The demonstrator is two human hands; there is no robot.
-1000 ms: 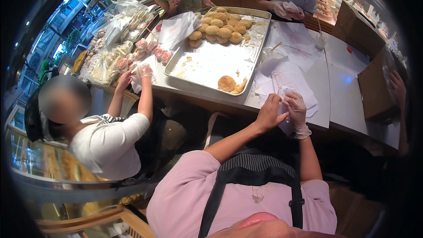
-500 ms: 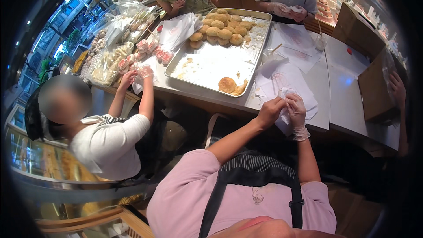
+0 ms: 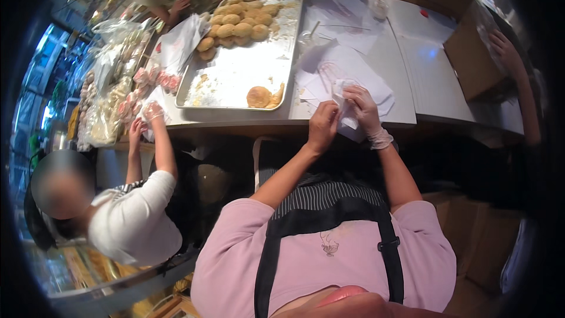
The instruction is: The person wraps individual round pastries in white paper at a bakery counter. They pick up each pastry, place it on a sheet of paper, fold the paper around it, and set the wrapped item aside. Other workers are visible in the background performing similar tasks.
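A small bundle of white wrapping paper (image 3: pixel 341 90) is between my hands, over a loose pile of white paper sheets (image 3: pixel 372 82) at the table's front edge. My right hand (image 3: pixel 363 109), in a clear thin glove, is closed on its right side. My bare left hand (image 3: pixel 323 125) has its fingers bent and pinched at the bundle's lower left edge. Whatever may be inside the paper is hidden. To the left sits a large metal tray (image 3: pixel 235 107) with round golden buns (image 3: pixel 242 26) heaped at its far end and one flat bun (image 3: pixel 258 97) near its front corner.
A co-worker in white (image 3: pixel 132 218) handles pink-and-white wrapped pieces (image 3: pixel 132 97) at the left. Bagged goods (image 3: pixel 112 76) lie beyond. Other people stand across the table. A cup with a stick (image 3: pixel 378 7) stands behind the papers; a cardboard box (image 3: pixel 479 53) is at the right.
My view has shifted, so the table and tray sit further left and higher in the picture. My hands stay at the paper bundle, the left one now slightly lower against it.
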